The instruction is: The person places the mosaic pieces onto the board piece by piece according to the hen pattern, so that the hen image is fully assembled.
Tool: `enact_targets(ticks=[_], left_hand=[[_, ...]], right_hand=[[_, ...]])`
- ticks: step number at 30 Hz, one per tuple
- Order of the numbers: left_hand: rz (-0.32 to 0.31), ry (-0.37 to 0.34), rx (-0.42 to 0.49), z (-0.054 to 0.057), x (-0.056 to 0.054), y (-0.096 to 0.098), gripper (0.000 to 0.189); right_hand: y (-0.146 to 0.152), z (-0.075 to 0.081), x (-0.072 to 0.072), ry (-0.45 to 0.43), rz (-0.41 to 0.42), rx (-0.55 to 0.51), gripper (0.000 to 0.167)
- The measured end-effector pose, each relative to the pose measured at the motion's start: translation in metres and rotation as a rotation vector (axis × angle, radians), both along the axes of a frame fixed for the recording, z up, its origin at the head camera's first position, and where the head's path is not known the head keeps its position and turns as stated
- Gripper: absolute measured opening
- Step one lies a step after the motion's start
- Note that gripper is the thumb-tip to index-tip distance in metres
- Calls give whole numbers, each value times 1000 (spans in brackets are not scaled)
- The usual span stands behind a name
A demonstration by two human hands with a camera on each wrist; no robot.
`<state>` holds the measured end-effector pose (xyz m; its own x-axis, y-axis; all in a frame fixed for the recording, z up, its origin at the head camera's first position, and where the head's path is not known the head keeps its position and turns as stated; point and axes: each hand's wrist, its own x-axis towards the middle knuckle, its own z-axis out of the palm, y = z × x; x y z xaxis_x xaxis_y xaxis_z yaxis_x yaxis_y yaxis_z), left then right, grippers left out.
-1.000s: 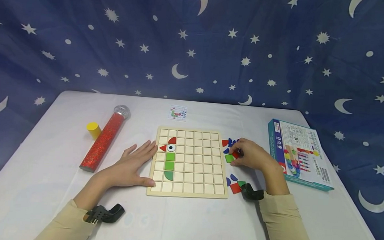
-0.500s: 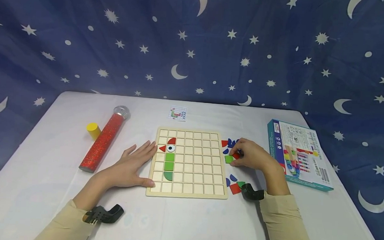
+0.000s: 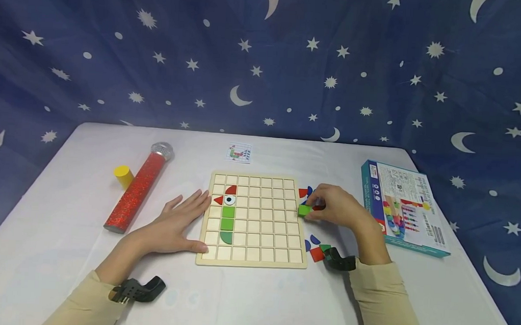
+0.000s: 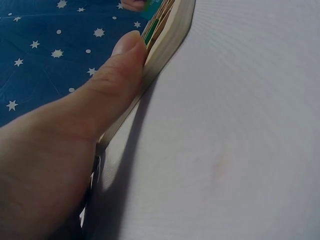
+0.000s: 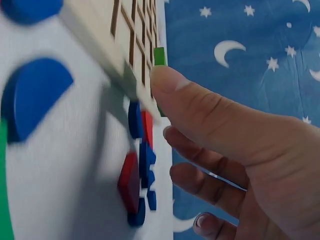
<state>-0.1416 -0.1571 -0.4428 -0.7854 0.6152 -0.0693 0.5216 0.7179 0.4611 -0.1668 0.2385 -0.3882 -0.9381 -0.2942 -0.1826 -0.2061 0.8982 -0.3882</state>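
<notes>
Grip of right hand [image 3: 340, 206] pinches green square [image 3: 304, 211]; left hand [image 3: 168, 231], spread, touches board [image 3: 254, 226] (whole only in head view).

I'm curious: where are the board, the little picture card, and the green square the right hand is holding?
Board [image 3: 253, 226]: head view, on a bare cell near its middle.
Card [image 3: 239, 152]: head view, on the middle of its printed face.
Held green square [image 3: 304, 210]: head view, on its uncovered top face.
</notes>
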Motion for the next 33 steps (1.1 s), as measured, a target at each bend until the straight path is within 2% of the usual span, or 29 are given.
enact_targets(ticks=[5, 12, 19, 25, 33], left_hand=[[3, -1, 7, 1, 0, -1, 115], [-3, 11, 17, 0, 1, -1, 114], [-10, 24, 21, -2, 1, 0, 113], [-10, 30, 21, -2, 0, 0, 114], [-4, 9, 6, -1, 0, 0, 115]], right_hand=[[-19, 4, 4, 14, 19, -3, 29], [-47, 6, 13, 71, 62, 53, 30], [-74, 1, 24, 122, 116, 58, 29], [-95, -4, 33, 166, 203, 52, 31], [-111, -10, 41, 170, 268, 55, 29]])
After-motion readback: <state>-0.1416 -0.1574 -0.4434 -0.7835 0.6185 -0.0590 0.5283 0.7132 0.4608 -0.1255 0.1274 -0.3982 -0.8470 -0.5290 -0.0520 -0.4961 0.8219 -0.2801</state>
